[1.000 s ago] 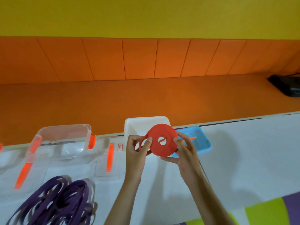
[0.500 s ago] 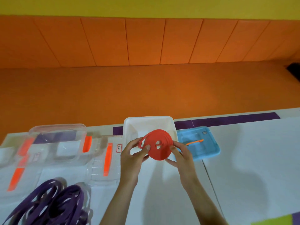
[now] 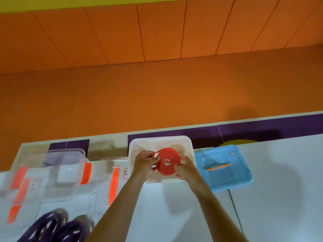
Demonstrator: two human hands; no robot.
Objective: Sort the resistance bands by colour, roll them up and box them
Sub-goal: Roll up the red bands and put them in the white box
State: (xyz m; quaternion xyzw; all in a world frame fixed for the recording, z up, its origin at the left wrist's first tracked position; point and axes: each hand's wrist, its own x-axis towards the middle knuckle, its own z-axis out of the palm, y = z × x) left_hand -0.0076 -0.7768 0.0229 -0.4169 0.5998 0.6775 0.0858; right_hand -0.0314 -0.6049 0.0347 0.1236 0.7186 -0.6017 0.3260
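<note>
A red resistance band (image 3: 167, 161), rolled into a flat coil with a small hole in its middle, hangs over the open white box (image 3: 139, 145). My left hand (image 3: 144, 162) pinches the coil's left edge, where a loose end sticks out. My right hand (image 3: 185, 169) grips its right and lower edge. A heap of loose purple bands (image 3: 52, 227) lies on the white table at the bottom left.
A clear plastic box (image 3: 64, 173) with orange clips stands at the left, its clear lid (image 3: 111, 182) between it and the white box. A blue lid (image 3: 225, 172) lies to the right of the white box. Orange padded bench behind the table.
Both hands have carried the red coil forward and down, from in front of the white box to above its opening. The camera has tilted down.
</note>
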